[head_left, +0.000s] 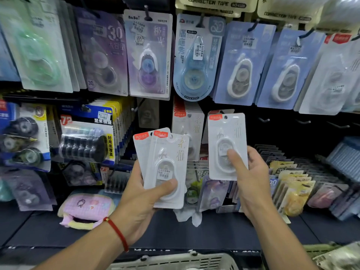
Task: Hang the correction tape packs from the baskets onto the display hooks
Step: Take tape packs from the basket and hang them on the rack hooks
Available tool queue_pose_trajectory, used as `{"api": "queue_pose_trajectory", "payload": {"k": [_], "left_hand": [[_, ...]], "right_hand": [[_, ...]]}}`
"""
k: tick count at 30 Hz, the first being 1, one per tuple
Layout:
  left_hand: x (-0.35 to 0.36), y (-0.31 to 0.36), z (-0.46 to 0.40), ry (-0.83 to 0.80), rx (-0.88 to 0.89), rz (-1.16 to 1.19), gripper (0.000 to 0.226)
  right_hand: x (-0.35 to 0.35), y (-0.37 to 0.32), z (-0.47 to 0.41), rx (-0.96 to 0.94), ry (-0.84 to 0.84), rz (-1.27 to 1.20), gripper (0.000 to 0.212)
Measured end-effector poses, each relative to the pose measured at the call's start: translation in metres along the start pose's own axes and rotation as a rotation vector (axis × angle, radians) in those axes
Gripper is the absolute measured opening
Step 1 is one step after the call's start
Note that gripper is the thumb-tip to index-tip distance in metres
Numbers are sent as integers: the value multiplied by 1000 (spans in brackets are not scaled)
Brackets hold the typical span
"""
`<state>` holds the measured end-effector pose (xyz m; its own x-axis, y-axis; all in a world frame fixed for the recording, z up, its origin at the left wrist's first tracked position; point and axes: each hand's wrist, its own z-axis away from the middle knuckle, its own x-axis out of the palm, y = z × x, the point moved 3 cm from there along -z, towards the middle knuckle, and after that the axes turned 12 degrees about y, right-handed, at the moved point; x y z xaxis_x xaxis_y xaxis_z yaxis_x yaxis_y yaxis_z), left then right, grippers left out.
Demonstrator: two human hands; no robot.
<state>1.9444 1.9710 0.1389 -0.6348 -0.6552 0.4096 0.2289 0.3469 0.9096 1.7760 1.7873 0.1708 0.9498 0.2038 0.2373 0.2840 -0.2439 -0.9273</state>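
- Head view: right hand (251,178) pinches one white correction tape pack (227,145), thumb on blister; left hand (140,197) clamps two more packs (165,168) fanned.
- Do well: line pack's top hole w/ an empty hook (264,119) at display's right, slide straight on.
- Around: hung white packs (188,129) just behind, blue packs (241,63) above; basket (175,263) at bottom edge; crowded rows may snag.

I see two bare forearms with no sleeves. My left hand (140,199) has a thin red cord bracelet (116,232) at its wrist. My right hand (251,184) wears nothing.
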Motion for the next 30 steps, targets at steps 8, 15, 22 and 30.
{"api": "queue_pose_trajectory", "payload": {"k": [8,15,22,30], "left_hand": [[-2,0,0,25,-7,-19,72],[0,-1,-2,6,-10,-17,70],[-5,-2,-1,14,-8,-29,74],[-4,-4,-2,79,25,-61,76]], "right_hand": [[-4,3,-17,28,94,-20,27],[-9,5,-15,-7,129,40,27],[-4,29,-22,14,183,130,18],[53,59,-99,328,211,110,48]]}}
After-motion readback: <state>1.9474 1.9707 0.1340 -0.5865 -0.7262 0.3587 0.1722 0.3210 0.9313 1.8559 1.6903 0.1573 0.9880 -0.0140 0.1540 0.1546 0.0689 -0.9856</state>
